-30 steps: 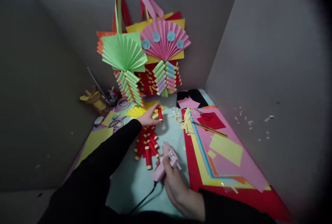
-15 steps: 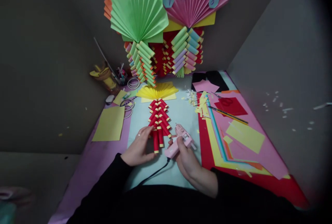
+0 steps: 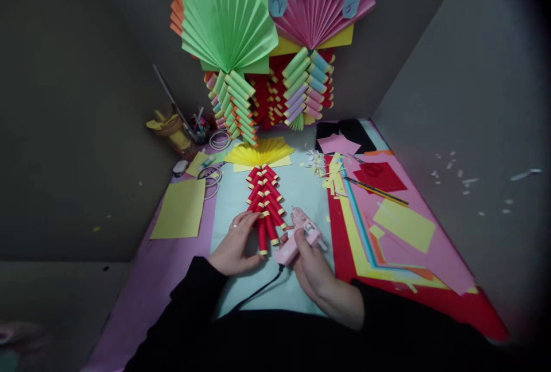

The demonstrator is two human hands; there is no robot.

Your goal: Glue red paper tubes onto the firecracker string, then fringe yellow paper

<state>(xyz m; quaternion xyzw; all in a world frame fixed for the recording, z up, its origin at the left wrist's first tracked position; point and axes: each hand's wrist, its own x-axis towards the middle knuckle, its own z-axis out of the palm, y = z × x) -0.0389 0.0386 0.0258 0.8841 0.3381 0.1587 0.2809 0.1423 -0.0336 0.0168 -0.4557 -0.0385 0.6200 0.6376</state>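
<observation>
A strand of red paper rolls (image 3: 269, 194) with pale yellow ends lies below a pleated yellow paper fan (image 3: 262, 151). At its lower end my left hand (image 3: 235, 245) has its fingers and thumb around the lowest red paper roll (image 3: 262, 237), fingertips near the top and thumb near the bottom end. The exact contact is partly hidden. To the right, my right hand (image 3: 314, 266) is closed around a pink glue gun (image 3: 295, 243). Its nozzle points up and away from me, apart from the rolls. A black cord runs from its handle toward me.
Coloured paper sheets (image 3: 404, 257), a yellow-black pencil (image 3: 379, 190) and paper scraps (image 3: 333, 174) lie at right. A yellow sheet (image 3: 178, 209) and ring-shaped rolls (image 3: 210, 179) are at left. Green (image 3: 228, 22) and pink (image 3: 321, 4) fan decorations hang at the back.
My left hand has shifted slightly right, and the lowest red rolls have moved right with it. The glue gun stays almost where it was in my right hand.
</observation>
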